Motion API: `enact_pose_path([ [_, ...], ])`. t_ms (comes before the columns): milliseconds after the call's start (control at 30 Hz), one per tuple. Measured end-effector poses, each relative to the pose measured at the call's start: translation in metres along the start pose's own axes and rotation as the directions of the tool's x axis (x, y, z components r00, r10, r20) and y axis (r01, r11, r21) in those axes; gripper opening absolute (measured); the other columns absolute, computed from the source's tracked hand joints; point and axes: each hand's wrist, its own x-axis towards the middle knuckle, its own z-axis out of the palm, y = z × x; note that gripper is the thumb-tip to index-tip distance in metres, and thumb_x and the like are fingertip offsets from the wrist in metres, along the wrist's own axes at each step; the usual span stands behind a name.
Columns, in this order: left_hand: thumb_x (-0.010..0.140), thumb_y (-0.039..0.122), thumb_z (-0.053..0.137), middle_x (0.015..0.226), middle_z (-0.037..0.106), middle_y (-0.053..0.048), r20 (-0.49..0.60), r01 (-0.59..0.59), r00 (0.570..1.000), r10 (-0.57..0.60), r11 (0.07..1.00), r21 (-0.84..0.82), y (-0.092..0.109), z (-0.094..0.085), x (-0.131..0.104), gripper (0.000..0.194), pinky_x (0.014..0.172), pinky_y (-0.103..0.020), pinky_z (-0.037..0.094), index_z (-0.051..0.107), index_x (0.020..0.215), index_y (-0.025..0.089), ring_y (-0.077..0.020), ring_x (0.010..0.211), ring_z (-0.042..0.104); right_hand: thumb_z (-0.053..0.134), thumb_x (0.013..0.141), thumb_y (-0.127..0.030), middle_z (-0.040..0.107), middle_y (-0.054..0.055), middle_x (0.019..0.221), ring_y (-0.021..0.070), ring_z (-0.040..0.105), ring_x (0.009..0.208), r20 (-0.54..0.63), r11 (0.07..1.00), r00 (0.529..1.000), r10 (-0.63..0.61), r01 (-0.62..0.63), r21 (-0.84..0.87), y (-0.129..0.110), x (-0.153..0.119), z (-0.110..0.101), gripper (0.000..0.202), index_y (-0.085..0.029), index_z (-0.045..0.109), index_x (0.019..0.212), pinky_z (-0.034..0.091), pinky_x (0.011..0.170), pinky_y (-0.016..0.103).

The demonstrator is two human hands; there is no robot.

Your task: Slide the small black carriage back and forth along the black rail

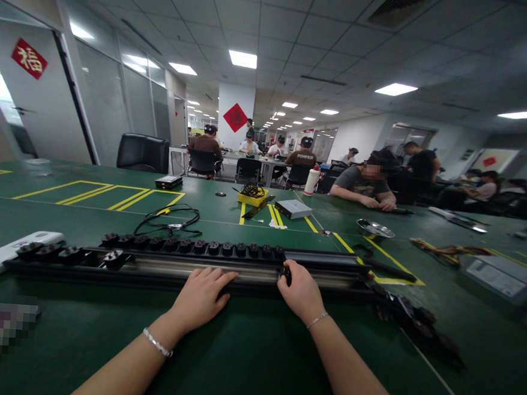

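A long black power track with a shiny metallic channel lies across the table in front of me. My left hand rests on its front edge near the middle, fingers stretched out and holding nothing. Farther right, my right hand pinches a small black socket module at the channel; the fingers partly hide it. Several more modules, one of them a black socket, sit at the track's left end. Just behind runs a second black track with a row of black sockets along it.
A white power strip touches the left end. Loose dark modules lie at the right. Beyond are a coiled black cable, a yellow box, a metal bowl and a grey power supply. A person leans on the far edge.
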Motion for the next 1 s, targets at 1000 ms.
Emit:
enact_pose_path([
  [1000, 0.083, 0.034, 0.047, 0.108, 0.058, -0.003, 0.027, 0.008, 1.000, -0.008, 1.000, 0.012, 0.0011, -0.0018, 0.0000, 0.046, 0.083, -0.035, 0.031, 0.042, 0.129, 0.034, -0.0210, 0.101, 0.048, 0.047, 0.080, -0.028, 0.062, 0.005, 0.093, 0.0166, 0.056, 0.086, -0.045, 0.999, 0.999, 0.015, -0.017, -0.046, 0.0015, -0.0020, -0.0016, 0.021, -0.020, 0.055, 0.098, 0.039, 0.073, 0.026],
])
